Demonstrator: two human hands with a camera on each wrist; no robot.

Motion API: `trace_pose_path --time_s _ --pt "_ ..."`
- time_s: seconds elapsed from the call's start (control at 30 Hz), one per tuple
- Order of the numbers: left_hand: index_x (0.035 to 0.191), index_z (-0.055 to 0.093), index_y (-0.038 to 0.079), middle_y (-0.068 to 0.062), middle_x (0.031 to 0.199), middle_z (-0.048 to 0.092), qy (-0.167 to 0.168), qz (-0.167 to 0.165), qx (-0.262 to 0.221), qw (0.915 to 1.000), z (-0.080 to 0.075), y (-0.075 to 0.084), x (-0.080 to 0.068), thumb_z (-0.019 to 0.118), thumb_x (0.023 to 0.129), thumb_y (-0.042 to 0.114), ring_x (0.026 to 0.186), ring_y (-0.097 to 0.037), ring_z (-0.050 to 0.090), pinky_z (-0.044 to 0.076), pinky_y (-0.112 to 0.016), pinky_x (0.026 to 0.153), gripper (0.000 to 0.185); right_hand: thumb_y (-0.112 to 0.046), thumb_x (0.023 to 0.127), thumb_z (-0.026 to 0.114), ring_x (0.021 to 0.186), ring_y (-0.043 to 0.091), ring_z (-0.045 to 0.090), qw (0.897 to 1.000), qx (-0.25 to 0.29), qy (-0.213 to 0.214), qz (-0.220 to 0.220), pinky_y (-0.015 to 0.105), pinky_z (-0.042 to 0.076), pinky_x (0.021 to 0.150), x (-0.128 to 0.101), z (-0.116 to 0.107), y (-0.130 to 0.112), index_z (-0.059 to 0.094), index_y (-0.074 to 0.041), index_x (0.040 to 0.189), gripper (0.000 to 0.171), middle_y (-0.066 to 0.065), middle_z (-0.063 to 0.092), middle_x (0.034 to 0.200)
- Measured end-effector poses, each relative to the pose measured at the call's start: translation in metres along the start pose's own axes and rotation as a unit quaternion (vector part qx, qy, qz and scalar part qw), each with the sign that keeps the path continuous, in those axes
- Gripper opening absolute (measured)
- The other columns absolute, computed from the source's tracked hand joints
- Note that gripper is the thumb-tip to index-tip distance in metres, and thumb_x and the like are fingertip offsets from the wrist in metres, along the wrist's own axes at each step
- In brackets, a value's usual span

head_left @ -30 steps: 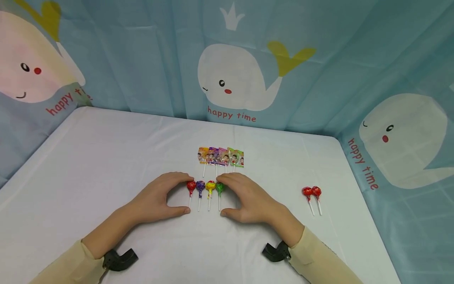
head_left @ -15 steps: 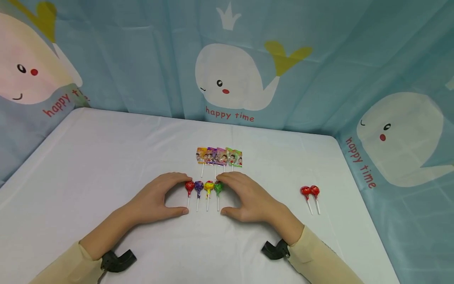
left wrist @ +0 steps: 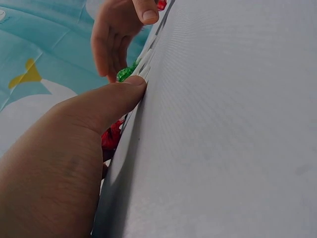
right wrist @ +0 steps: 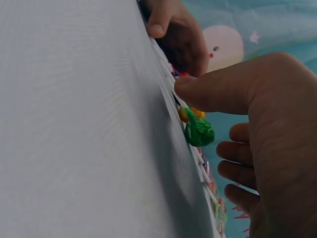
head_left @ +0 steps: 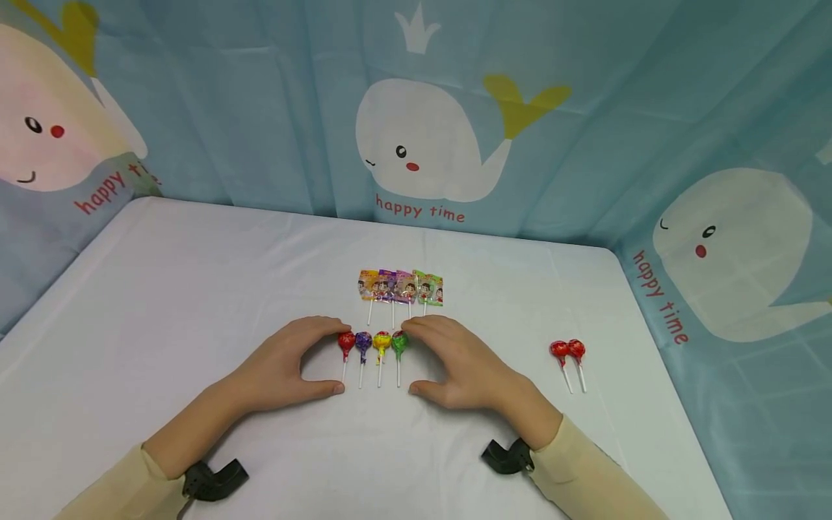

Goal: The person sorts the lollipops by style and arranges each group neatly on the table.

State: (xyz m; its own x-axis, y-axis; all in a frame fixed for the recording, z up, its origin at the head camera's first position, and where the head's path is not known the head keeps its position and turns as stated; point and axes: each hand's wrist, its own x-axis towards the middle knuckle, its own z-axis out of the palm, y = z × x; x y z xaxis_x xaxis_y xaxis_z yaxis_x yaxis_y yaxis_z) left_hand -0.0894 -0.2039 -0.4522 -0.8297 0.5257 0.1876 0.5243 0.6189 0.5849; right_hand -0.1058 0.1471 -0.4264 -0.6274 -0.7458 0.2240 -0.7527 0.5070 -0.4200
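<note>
In the head view, a short row of ball lollipops lies on the white tablecloth between my hands: a red lollipop [head_left: 347,342], a purple lollipop [head_left: 363,342], a yellow lollipop [head_left: 381,341] and a green lollipop [head_left: 399,341]. My left hand [head_left: 279,368] curves beside the row's left end, fingertips at the red head, thumb near its stick. At the other end my right hand [head_left: 464,365] arcs loosely, fingertips by the green head, thumb apart from the stick. The right wrist view shows a gap between that hand and the green lollipop [right wrist: 199,131].
Behind the row, several flat-wrapped lollipops [head_left: 401,287] overlap side by side. Two more red lollipops [head_left: 568,350] lie together at the right. A blue whale-print curtain [head_left: 279,130] borders the white-covered table [head_left: 195,289] at the back and sides.
My right hand has shifted slightly right, away from the green lollipop. My left hand stays by the red one, and the row keeps its arrangement. The head view has drifted a little.
</note>
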Motion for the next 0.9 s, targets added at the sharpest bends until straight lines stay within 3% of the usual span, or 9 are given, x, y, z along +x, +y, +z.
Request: trace_pose_path --time_s 0.47,0.9 --pt "0.154 0.061 0.022 0.007 0.154 0.060 -0.001 0.000 -0.005 1.0000 0.001 -0.001 -0.001 0.097 0.080 0.049 0.145 -0.024 0.053 0.044 -0.057 0.120 0.086 -0.038 0.088 0.085 0.149 0.028 0.050 0.999 -0.028 0.014 0.012 0.049 0.038 0.127 -0.015 -0.010 0.002 0.053 -0.005 0.159 0.084 0.009 0.057 0.159" --pt "0.154 0.061 0.023 0.007 0.154 0.060 -0.001 0.001 -0.002 1.0000 0.000 -0.001 -0.001 0.098 0.080 0.048 0.145 -0.024 0.053 0.044 -0.057 0.120 0.087 -0.037 0.088 0.086 0.151 0.026 0.048 0.998 -0.024 0.025 0.054 0.050 0.038 0.126 -0.031 -0.019 0.009 0.054 -0.008 0.159 0.083 0.005 0.056 0.160"
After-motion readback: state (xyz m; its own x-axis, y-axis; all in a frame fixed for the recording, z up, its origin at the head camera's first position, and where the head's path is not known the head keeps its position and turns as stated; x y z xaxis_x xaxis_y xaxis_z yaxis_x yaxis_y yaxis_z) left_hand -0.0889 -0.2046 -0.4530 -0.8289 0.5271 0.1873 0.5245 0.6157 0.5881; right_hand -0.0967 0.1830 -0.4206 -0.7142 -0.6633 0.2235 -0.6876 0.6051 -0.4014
